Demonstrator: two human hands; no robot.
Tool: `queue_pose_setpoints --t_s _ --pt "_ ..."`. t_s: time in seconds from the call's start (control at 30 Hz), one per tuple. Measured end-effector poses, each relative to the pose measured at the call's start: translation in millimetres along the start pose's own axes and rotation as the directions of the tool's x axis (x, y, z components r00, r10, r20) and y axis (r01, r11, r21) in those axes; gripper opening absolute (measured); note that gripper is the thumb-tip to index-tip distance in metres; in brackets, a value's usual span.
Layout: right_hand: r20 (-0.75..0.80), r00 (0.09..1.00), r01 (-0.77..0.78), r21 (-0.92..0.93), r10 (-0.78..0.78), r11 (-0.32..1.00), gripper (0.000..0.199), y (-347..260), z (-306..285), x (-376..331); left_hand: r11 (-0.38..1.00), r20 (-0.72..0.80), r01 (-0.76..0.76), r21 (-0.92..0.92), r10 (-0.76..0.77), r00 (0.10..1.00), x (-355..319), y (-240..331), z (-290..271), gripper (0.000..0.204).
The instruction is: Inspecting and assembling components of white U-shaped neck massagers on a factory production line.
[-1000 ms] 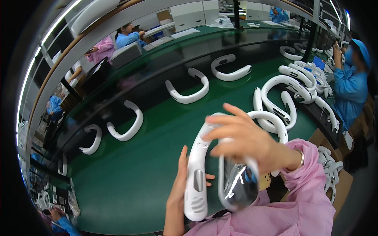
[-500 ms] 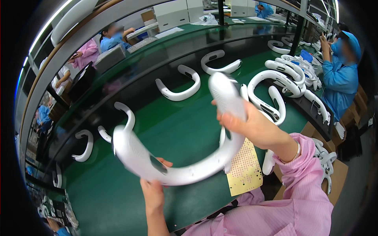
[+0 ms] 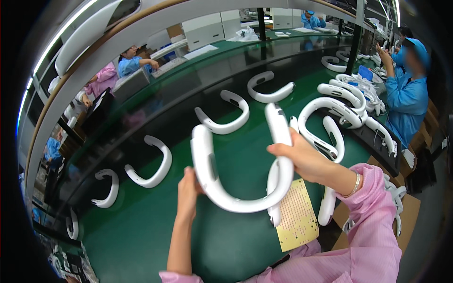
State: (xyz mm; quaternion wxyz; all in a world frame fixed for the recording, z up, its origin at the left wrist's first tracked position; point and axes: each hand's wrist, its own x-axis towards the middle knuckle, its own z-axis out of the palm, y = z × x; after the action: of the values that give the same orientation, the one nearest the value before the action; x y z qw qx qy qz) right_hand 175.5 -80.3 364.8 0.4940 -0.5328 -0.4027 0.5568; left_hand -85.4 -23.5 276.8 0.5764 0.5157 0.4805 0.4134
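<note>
A white U-shaped neck fan (image 3: 240, 205) is held up over the green work surface, its two ends pointing away from me. My right hand (image 3: 306, 158) wraps round its right arm, thumb across the front. On the opposite side, my left hand (image 3: 188, 191) grips the left arm's outer edge, with some fingers hidden behind it. Beneath the right side of the held fan, another white fan (image 3: 273, 181) lies partly covered. Near my right forearm is a yellow sheet (image 3: 298, 217) with printed rows and dark spots.
Several neck fans (image 3: 231, 125) lie spaced along the green belt (image 3: 137, 226). More are piled at the right by a black tray (image 3: 377, 148). A cardboard box (image 3: 403, 221) with white parts stands at lower right. A co-worker in blue (image 3: 408, 94) sits at right; others work beyond.
The held neck fan has turned more upright, its left arm swinging right and away from me. My left hand has risen. The fans on the belt have shifted right and nearer in view.
</note>
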Motion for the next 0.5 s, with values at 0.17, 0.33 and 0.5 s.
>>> queue_pose_setpoints --t_s 0.17,0.33,0.5 --pt "-0.182 0.98 -0.024 0.292 0.08 0.956 0.027 -3 -32 50 0.324 0.257 -0.593 0.738 0.677 0.69 157 -54 26 0.044" --pt "-0.194 0.954 -0.08 0.564 0.227 0.822 0.033 11 -58 136 -0.126 0.512 -0.523 0.843 0.489 0.706 218 -57 47 0.045" --pt "-0.265 0.946 0.034 0.653 0.186 0.757 0.053 17 -62 225 0.069 0.695 -0.796 0.601 0.447 0.563 176 5 26 0.03"
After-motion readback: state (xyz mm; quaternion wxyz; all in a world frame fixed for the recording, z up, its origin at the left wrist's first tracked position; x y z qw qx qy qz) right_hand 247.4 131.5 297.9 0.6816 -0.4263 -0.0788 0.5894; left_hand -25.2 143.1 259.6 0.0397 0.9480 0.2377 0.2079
